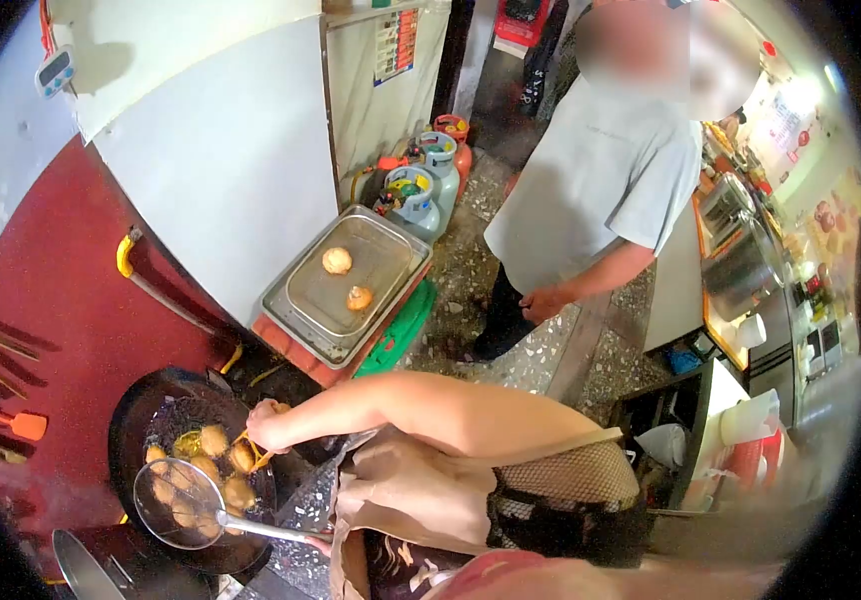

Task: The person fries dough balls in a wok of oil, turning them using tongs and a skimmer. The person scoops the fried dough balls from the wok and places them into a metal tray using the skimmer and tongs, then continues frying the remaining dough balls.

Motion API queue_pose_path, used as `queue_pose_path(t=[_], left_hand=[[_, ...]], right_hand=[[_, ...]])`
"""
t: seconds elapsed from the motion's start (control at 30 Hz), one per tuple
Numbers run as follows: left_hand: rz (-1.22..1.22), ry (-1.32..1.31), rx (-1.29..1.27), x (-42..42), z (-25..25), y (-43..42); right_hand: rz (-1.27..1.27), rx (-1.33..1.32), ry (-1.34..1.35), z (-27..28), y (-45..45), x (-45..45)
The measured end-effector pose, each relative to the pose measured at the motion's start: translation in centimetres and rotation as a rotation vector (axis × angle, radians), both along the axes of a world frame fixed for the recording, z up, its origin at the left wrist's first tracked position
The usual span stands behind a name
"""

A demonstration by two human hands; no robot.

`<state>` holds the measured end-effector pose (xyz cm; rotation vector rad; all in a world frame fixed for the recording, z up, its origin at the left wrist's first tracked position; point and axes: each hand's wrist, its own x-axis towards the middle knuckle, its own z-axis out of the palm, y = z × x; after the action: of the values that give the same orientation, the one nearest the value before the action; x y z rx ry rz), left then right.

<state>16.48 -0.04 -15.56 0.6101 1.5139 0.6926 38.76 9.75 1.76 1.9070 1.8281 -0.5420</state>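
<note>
A dark wok [129, 430] holds oil and several golden-brown fried balls [214, 440]. My right hand [269, 426] reaches over the wok's near rim. Its fingers are closed on orange-yellow tongs [254, 452], whose tips are beside a ball. A round wire skimmer [179, 503] lies over the lower part of the wok, with balls showing through its mesh. Its metal handle runs to my left hand [322, 542], which grips the end and is mostly hidden by the apron [406, 495].
Beyond the wok, a metal tray [303, 318] with a rack carries two fried balls [337, 261]. Gas cylinders [413, 200] stand behind it. A person in a grey shirt [591, 190] stands nearby. Utensils, including an orange spatula [28, 426], hang at left; a metal lid [86, 568] is below.
</note>
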Motion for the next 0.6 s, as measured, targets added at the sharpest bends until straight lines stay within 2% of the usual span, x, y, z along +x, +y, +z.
queue_pose_path(t=[0.17,0.6], left_hand=[[-0.024,-0.005,-0.004,0.6,0.3,0.5],[-0.064,0.005,-0.006,0.8,0.3,0.9]], right_hand=[[0.000,0.016,-0.031,-0.6,0.1,-0.3],[-0.035,0.043,0.020,2.0,-1.0,0.1]])
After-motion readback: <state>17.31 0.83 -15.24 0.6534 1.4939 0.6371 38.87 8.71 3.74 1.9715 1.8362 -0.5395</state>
